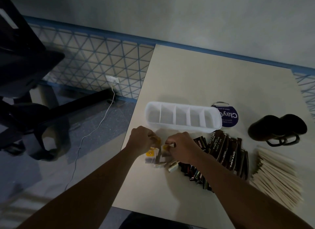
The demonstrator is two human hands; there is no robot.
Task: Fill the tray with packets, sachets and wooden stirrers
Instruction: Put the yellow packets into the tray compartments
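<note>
Tea bags [154, 156] lie in a small loose heap near the left edge of the tabletop [213, 75], just in front of the white tray [183, 126], and both my hands are in this heap. My left hand [141, 141] is closed around a few bags with yellow tags, and my right hand [181, 146] pinches one or two more by the top. How many I hold I cannot tell, because the picture is dark and a little blurred.

The bags are very light and soft, I think. The paper gives under the fingers and the strings may tangle, so I judge it better to take them by the flat body, several together, and not by the tag.

The tray has five compartments and all look empty. It stands well inside the left edge, beside a round blue lid [229, 115].

The dark sachets [225, 152] are spread to the right of my right hand. They look thin, smooth and maybe slippery, so a stack held at the sides is safer. The wooden stirrers [277, 177] lie in a big pile near the right front corner. They are stiff and light, easy to take as a bundle at the middle.
</note>
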